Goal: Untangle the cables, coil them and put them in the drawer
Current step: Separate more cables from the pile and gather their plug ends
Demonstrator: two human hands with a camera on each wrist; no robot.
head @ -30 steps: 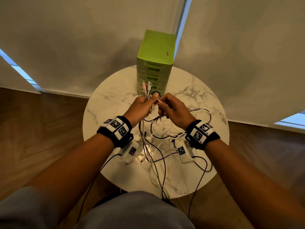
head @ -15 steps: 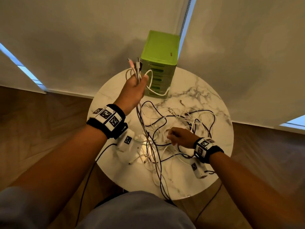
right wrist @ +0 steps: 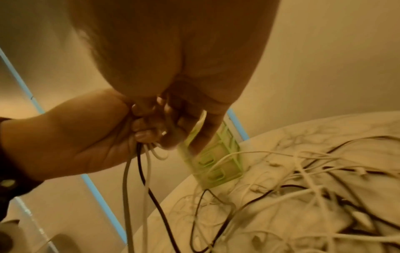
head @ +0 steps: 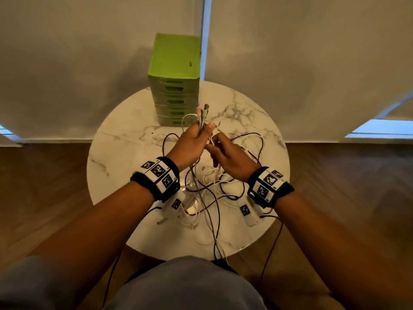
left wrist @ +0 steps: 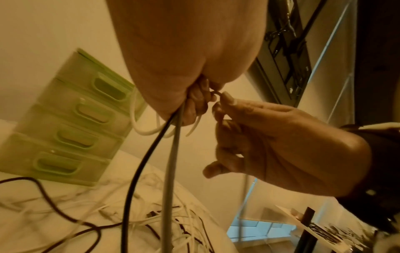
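Observation:
My left hand [head: 201, 134] is held above the table and grips a bundle of cable ends [head: 202, 113] that stick up from the fist. Black and grey cables [left wrist: 151, 171] hang from this fist to the tangled cables [head: 212, 189] on the round marble table [head: 125, 139]. My right hand [head: 214, 146] is right beside the left and pinches a thin white cable [right wrist: 201, 123] close to the left thumb. The green drawer unit [head: 174, 86] stands at the table's far edge with all its drawers closed.
Loose black and white cables [right wrist: 303, 188] spread over the middle and right of the table. Some strands hang over the near table edge [head: 219, 253] toward my lap. Pale curtains [head: 290, 63] hang behind the table, and wooden floor [head: 44, 186] lies on both sides.
My left hand has come down from high on the left to the centre with its bundle. My right hand has lifted off the tangle and joined it, pinching a white cable.

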